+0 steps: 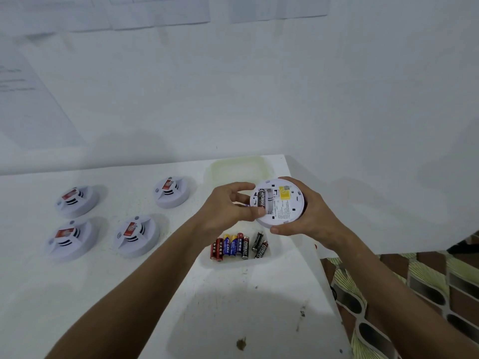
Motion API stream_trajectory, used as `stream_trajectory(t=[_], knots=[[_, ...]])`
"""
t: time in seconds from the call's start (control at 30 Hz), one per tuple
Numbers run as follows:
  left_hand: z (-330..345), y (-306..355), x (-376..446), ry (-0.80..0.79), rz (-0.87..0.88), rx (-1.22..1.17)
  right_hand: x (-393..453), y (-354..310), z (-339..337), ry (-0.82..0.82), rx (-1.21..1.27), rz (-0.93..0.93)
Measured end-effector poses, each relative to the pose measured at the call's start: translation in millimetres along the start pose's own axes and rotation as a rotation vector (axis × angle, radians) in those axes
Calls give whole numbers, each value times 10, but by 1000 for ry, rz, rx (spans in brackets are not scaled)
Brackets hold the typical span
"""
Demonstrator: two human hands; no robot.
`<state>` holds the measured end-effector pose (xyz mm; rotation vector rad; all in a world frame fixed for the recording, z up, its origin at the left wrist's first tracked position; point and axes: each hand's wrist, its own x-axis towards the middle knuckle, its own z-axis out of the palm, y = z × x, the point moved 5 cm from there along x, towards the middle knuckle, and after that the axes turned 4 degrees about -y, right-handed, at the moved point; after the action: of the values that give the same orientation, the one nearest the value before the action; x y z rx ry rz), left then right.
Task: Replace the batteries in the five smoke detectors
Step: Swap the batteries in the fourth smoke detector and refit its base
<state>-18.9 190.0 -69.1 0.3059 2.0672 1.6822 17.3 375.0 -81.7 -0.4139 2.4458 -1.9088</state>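
Observation:
My right hand [308, 216] grips a white smoke detector [282, 206] above the table, its back side turned up toward me. A black battery [261, 199] lies in the open battery bay at the detector's left. My left hand [228, 206] pinches the near end of that battery with thumb and fingers. Several more white smoke detectors sit face up on the table at left, among them one at the far left [76, 200], one at the front left [68, 239] and one nearest my left arm [136, 235]. Several loose batteries [238, 246] lie in a white tray [207, 260] below my hands.
A second shallow cream tray [241, 167] lies behind my hands near the table's far edge. The white table [233, 294] ends at right, where patterned floor [414, 281] shows. A white wall with papers stands behind.

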Motion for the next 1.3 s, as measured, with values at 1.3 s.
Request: stream_trajectory(t=[1.3], knots=[[-196,374,454,265,246,357,107,248,-171,40,-28,34]])
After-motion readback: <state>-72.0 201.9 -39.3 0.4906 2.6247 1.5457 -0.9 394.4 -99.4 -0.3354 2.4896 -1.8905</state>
